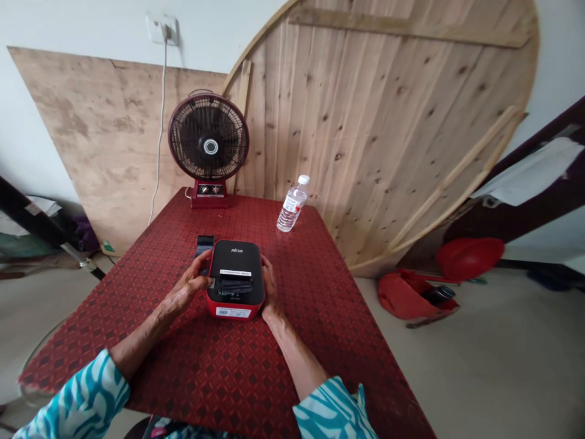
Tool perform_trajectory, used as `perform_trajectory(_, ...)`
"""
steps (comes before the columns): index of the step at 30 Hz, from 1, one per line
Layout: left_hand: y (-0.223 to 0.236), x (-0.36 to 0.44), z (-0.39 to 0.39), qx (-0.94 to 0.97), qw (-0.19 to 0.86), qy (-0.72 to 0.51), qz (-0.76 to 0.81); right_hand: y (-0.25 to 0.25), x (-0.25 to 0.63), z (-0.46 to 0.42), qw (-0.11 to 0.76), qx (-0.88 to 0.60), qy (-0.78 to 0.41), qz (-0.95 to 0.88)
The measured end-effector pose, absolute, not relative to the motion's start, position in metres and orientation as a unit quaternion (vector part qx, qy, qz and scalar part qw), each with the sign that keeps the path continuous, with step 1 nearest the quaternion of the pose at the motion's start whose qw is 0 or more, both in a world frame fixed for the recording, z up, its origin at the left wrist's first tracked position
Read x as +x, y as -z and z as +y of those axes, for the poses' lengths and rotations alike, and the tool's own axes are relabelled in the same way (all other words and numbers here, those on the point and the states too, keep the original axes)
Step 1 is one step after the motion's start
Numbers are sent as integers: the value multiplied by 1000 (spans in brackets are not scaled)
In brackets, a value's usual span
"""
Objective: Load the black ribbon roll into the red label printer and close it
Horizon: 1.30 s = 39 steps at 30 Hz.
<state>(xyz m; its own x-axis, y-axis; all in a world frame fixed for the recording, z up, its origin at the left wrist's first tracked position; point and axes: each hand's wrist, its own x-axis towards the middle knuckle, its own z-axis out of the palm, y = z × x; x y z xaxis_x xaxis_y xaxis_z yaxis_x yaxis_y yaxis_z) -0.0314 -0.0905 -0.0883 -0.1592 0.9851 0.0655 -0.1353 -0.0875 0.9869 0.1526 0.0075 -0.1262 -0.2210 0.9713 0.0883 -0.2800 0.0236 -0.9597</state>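
Note:
A boxy device [236, 262] with a black top and red sides sits on the red patterned tabletop, in the middle of the head view. White label strips are stuck on its top and its near side, and a dark strip-like part lies in a recess on top. My left hand [192, 279] grips its left side, thumb near the recess. Around the right side curls my right hand [270, 286], its fingertips partly hidden behind the device. Just beyond my left fingers lies a flat black item [205, 244], partly covered; its kind I cannot tell.
A dark red fan [209, 146] stands at the table's [219, 378] back edge, near a cord running to a wall socket [162, 30]. A clear water bottle [292, 206] stands back right. A large round wooden panel [365, 122] leans behind. Red bags [406, 296] lie on the floor.

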Motion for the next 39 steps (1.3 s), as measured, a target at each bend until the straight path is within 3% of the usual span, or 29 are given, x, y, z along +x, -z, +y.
perform_trajectory(13, 95, -31, -85, 362, 542, -596, 469, 130, 155, 10, 517, -353, -567, -536)
perform_trajectory(20, 84, -31, -90, 412, 517, -584, 471, 126, 156, 9, 513, -355, -570, -536)
perform_trajectory(22, 73, -34, -92, 469, 454, -560, 510, 126, 155, 10, 512, -352, -572, -536)
perform_trajectory(26, 40, -32, -81, 618, 224, -472, 587, 126, 155, 11, 520, -335, -572, -539)
perform_trajectory(28, 27, -25, -63, 706, 176, -370, 577, 125, 155, 11, 527, -323, -575, -535)
perform_trajectory(31, 19, -14, -30, 774, 158, -179, 586, 124, 156, 10, 525, -322, -582, -531)
perform_trajectory(33, 20, -10, -12, 778, 162, -115, 596, 124, 157, 10, 519, -320, -588, -532)
perform_trajectory(39, 28, -11, 2, 784, 180, -106, 585, 126, 157, 11, 518, -309, -587, -540)
